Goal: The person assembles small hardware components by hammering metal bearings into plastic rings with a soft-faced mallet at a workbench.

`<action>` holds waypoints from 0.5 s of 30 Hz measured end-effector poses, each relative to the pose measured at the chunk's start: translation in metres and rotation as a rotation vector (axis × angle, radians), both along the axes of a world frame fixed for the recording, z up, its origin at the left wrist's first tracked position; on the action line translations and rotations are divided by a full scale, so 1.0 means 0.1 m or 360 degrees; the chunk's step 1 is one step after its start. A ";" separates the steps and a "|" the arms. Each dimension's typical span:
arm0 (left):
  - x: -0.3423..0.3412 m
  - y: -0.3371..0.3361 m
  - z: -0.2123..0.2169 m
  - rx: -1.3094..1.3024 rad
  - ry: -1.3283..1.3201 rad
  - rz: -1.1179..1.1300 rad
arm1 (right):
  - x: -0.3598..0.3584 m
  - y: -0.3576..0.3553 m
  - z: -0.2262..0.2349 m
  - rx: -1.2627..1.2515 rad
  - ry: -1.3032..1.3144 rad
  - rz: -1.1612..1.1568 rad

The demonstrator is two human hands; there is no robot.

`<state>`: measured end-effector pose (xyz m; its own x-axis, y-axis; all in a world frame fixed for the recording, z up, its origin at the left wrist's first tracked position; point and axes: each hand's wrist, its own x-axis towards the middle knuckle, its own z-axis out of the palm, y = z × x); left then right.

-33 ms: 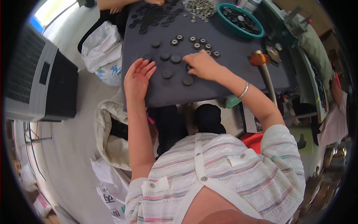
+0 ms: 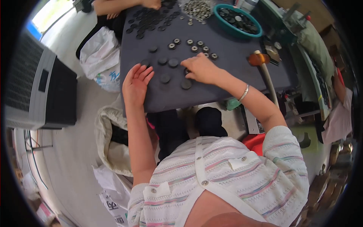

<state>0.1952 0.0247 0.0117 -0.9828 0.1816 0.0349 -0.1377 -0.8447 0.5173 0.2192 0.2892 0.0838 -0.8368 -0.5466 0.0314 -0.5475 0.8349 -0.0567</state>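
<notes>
Black round discs [image 2: 165, 78] lie face down on the dark grey table between my two hands. My right hand [image 2: 203, 69] is bent over a black disc [image 2: 186, 70], its thumb and fingers closed round the edge; they partly hide it. Just below lies another black disc [image 2: 185, 83]. My left hand [image 2: 135, 86] rests at the table's left side, palm turned up and fingers loosely apart, holding nothing. Its fingertips are beside a black disc [image 2: 145, 62]. Beyond my right hand, several discs with metal ring centres [image 2: 194, 49] face up.
A mallet [image 2: 258, 59] with an orange head lies to the right. Farther back are a teal basin [image 2: 216, 18] of black discs, a bag of small metal parts [image 2: 197, 8] and scattered black discs [image 2: 149, 19]. Another person's hand [image 2: 152, 3] reaches in there. White bags [image 2: 99, 49] stand left.
The whole view has shifted slightly, so the table sits a little farther left and up. Both hands keep nearly the same pose among the discs.
</notes>
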 end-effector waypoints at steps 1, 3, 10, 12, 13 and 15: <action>-0.01 -0.02 -0.04 0.0012 0.0004 -0.0018 | 0.02 0.07 -0.05 -0.0152 0.0108 0.0072; -0.01 -0.04 -0.06 0.0025 0.0045 -0.0071 | -0.05 0.22 -0.02 -0.0392 0.0283 0.0060; 0.03 -0.01 -0.01 -0.0076 0.0012 0.0025 | -0.74 1.67 0.62 -0.0343 0.0807 -0.1038; 0.03 0.02 0.01 -0.0095 0.0014 0.0057 | -0.92 2.08 0.70 -0.0175 0.0653 -0.1403; 0.03 0.01 0.00 -0.0116 -0.0003 0.0066 | -1.01 2.20 0.73 -0.0174 0.0470 -0.1470; 0.05 -0.02 0.01 -0.0133 -0.0003 0.0096 | -1.15 2.34 0.73 -0.0131 0.0295 -0.1585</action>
<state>0.1998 0.0227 0.0124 -0.9921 0.1241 0.0201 -0.0889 -0.8053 0.5862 0.1043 0.5231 0.1567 -0.8886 0.4063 0.2128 0.3890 0.9135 -0.1196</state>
